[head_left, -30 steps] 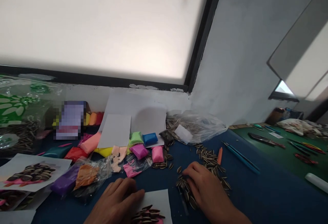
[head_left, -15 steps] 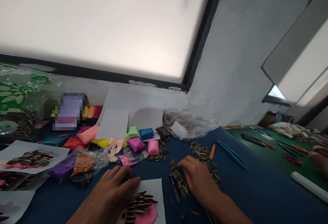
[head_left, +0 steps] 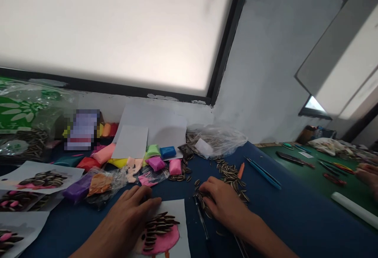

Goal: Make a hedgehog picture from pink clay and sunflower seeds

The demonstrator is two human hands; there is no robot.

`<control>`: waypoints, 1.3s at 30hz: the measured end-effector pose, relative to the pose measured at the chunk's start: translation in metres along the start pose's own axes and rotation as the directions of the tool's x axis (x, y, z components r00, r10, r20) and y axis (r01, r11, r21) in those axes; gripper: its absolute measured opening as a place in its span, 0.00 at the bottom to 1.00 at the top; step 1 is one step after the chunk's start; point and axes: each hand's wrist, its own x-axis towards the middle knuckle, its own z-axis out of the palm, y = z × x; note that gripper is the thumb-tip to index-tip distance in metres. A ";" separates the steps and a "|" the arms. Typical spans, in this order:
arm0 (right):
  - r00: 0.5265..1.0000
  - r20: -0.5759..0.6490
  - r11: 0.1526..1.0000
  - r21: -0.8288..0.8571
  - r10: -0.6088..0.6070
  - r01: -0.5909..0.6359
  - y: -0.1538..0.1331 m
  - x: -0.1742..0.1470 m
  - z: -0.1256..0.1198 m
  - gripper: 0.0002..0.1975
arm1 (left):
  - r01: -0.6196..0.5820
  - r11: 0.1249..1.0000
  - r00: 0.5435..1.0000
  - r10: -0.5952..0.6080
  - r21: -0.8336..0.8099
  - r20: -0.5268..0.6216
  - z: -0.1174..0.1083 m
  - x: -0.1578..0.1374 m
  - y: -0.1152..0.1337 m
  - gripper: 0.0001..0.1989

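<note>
My left hand lies over the left part of a white card, fingers loosely bent and apart, thumb stretched toward the right. On that card is a pink clay shape with rows of striped sunflower seeds stuck into it. It has a dark dot at its left and small orange pieces below. My right hand reaches into a small heap of loose sunflower seeds right of the card. Its fingers curl, with index and thumb tips apart; no seed shows between them. A slim clear-barrelled tool lies beside the heap.
Wrapped clay packs crowd the back, by white sheets and a bag of seeds. Seed-covered cards lie left. Blue tweezers and an orange stick lie right. Another person's hand is over the green table.
My right hand has shifted slightly left over the seed heap, its thumb nearer the index finger. My left hand stays on the card. The view has tilted slightly, showing more of the pink shape.
</note>
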 end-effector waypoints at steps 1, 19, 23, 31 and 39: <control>1.000 0.000 1.000 0.000 -0.001 0.001 0.000 0.000 0.001 0.10 | -0.003 1.000 1.000 0.003 -0.004 -0.001 0.000 0.000 0.000 0.20; 0.992 0.122 0.996 -0.086 0.015 -0.004 -0.010 -0.017 -0.029 0.07 | -0.016 1.000 1.000 0.016 0.014 -0.026 -0.003 -0.001 0.004 0.21; 0.988 0.150 0.988 -0.153 0.020 0.003 -0.016 -0.017 -0.018 0.07 | -0.015 1.000 1.000 0.015 -0.002 0.014 -0.001 -0.001 0.001 0.20; 0.994 0.113 0.962 -0.272 -0.002 0.033 -0.014 -0.015 -0.004 0.05 | 0.009 1.000 1.000 -0.009 0.010 0.023 -0.005 0.000 0.005 0.23; 0.993 -0.039 0.945 0.307 -0.107 0.114 -0.010 -0.016 -0.005 0.10 | -0.006 1.000 1.000 0.006 0.005 0.015 -0.006 -0.001 0.007 0.20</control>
